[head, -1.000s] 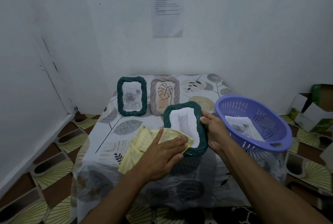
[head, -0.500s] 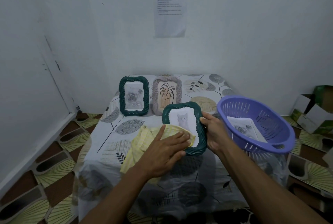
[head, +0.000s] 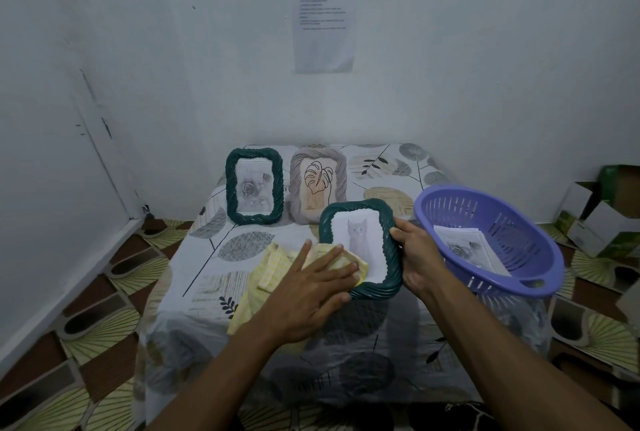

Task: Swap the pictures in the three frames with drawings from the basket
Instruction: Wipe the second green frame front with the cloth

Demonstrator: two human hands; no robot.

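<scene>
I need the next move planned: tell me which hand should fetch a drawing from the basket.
Right, probably. The right hand grips the cat frame at its edge next to the basket, where the drawings lie. The left hand presses the cloth on the frame's other side, farther away.

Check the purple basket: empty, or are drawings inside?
Not empty. The purple basket holds a small stack of paper sheets; the top one shows a grey rose drawing.

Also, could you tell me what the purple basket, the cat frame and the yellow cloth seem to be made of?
The purple basket looks like moulded plastic: smooth, slightly glossy, evenly slotted wall. The cat frame is dark green with twisted rope-like ridges, probably moulded plastic or resin. The yellow cloth is soft matte checked fabric; it folds and crumples.
</scene>
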